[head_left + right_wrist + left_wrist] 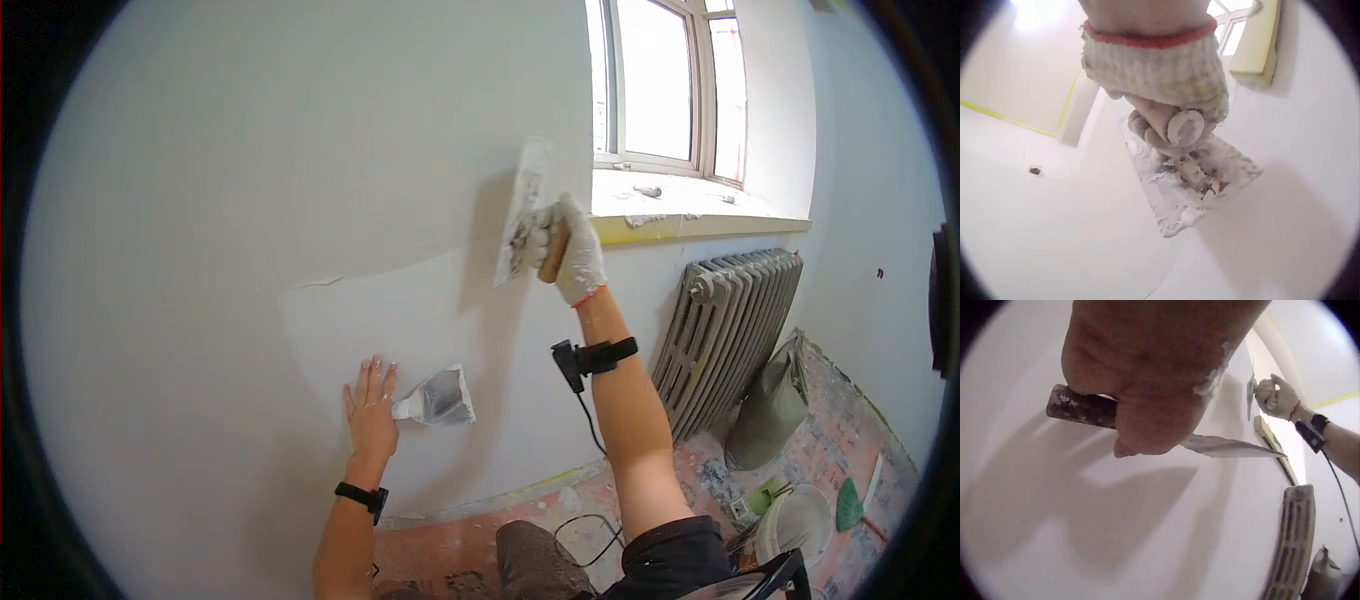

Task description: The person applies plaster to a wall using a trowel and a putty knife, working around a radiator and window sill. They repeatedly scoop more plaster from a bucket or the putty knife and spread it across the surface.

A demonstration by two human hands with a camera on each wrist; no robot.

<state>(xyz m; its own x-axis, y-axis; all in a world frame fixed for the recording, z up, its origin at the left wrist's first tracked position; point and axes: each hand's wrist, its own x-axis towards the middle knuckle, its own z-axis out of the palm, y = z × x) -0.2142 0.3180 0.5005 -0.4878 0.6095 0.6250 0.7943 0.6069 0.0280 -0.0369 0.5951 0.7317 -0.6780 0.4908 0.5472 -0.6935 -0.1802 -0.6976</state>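
Note:
In the head view my right hand [580, 262], in a white knit glove with a red cuff, grips the wooden handle of a plastering trowel [522, 220]. The trowel's long blade is held up along the wall, left of the window sill. White plaster crusts its back around the handle mount, as the right wrist view shows on the trowel [1160, 194]. Lower and to the left, my bare left hand [372, 415] holds a putty knife [447, 397], its wide blade pointing right. The knife's dark handle [1079, 409] runs under my palm in the left wrist view, with white smears on my skin.
The white wall [250, 180] carries a curved plaster edge [320, 283]. On the right are a window [655, 85], a yellow-edged sill [690, 228] and a radiator [735, 320]. A sack [770, 415] and a white bucket [800, 525] stand on the stained floor. Cables hang from my wrists.

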